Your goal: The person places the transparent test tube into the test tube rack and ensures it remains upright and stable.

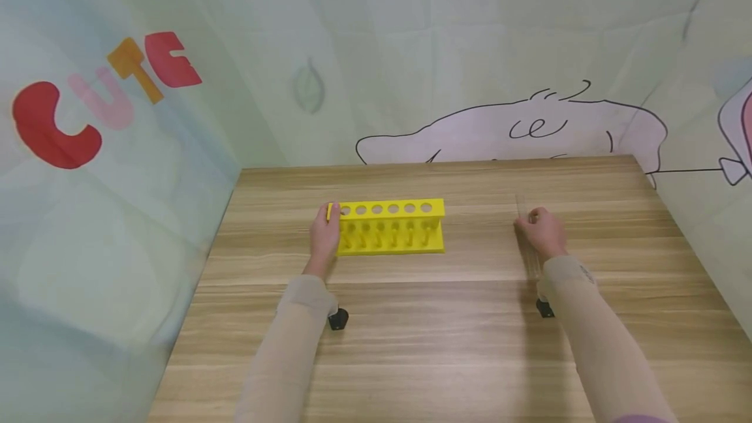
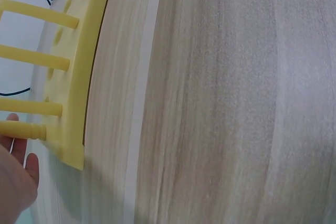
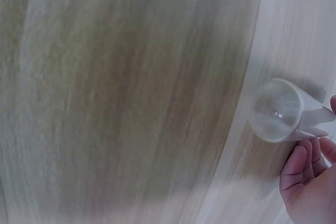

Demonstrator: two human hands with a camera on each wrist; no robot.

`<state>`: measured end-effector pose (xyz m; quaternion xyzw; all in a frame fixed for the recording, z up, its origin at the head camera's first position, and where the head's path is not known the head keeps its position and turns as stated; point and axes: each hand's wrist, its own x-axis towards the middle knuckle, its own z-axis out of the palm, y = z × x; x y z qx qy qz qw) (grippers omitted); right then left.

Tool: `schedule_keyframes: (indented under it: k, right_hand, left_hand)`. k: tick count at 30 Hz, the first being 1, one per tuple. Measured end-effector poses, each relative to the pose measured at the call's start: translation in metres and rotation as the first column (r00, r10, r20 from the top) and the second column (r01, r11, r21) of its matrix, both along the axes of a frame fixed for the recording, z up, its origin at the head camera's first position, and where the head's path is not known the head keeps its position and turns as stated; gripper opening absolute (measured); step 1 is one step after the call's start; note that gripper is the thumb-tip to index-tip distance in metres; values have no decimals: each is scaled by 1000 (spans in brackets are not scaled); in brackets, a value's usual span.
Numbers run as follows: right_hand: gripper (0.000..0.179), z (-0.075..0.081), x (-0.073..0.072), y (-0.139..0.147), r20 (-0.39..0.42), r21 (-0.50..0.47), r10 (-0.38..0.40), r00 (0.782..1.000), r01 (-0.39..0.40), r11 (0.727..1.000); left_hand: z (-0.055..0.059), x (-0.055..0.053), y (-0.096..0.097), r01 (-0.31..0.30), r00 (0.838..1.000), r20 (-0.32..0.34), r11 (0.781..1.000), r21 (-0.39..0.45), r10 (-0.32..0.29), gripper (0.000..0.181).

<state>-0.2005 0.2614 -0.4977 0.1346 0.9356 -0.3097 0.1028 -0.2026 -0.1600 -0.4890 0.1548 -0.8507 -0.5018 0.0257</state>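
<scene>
A yellow test tube rack point(image 1: 390, 254), with a row of round holes along its top bar and pegs on its base, stands on the wooden table. My left hand point(image 1: 326, 235) grips its left end, thumb over the top bar. In the left wrist view the fingers of that hand point(image 2: 18, 182) curl behind the end peg of the rack point(image 2: 79, 77). To the right of the rack, my right hand point(image 1: 544, 232) pinches a clear test tube point(image 1: 520, 204). The right wrist view shows the open rim of the tube point(image 3: 275, 111) towards the camera, above the right hand point(image 3: 312, 182).
The wood-grain table point(image 1: 435, 344) reaches back to a printed cloth backdrop point(image 1: 376, 70) with coloured letters and line drawings. A black wrist camera point(image 1: 337, 318) sits under the left sleeve, and another black camera point(image 1: 545, 308) under the right.
</scene>
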Motion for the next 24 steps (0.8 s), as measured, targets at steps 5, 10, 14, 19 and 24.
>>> schedule_keyframes:
  k: [5,10,14,19,24]
  right_hand:
    - [58,-2,-1,0,-2,14,-7,1000,7,1000]
    - [57,-4,-2,1,4,33,-7,1000,7,999]
    - [56,-6,-3,1,10,43,-7,1000,6,999]
    - [55,-6,-3,1,17,32,-17,1000,16,999]
    - [54,-6,-4,1,23,37,-14,1000,13,999]
  left_hand:
    - [0,1,0,15,1000,21,1000,-3,-15,60]
    - [-1,0,-1,29,999,38,1000,-8,-29,64]
    - [-1,1,-1,28,999,43,999,-17,-27,64]
    - [-1,1,0,17,999,46,1000,-19,-16,65]
    - [-1,1,0,12,999,49,1000,-7,-11,69]
